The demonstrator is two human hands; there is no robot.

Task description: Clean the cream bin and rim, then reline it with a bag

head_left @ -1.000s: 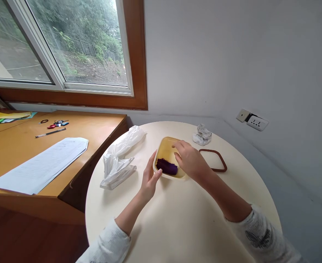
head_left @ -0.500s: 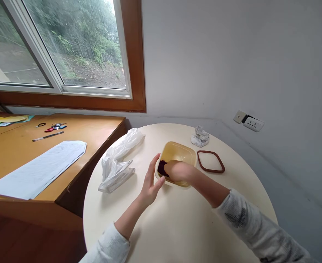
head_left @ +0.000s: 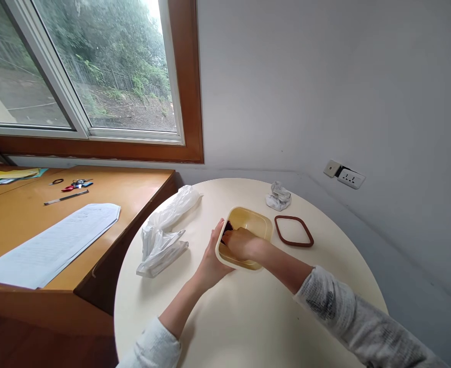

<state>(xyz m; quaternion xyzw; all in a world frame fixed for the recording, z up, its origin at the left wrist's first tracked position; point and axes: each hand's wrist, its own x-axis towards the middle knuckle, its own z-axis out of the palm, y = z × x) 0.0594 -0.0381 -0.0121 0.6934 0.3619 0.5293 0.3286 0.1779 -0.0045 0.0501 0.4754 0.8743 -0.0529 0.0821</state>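
The right hand (head_left: 242, 244) is dipped into the yellow box (head_left: 256, 223) next to the dark purple thing (head_left: 229, 225), but how tightly it is bent, or around what, cannot be told. The box is held by the left hand (head_left: 212, 261), curled partway around its left side. Just to the right, a brown ring (head_left: 295, 244) is seen on the surface (head_left: 248, 317).
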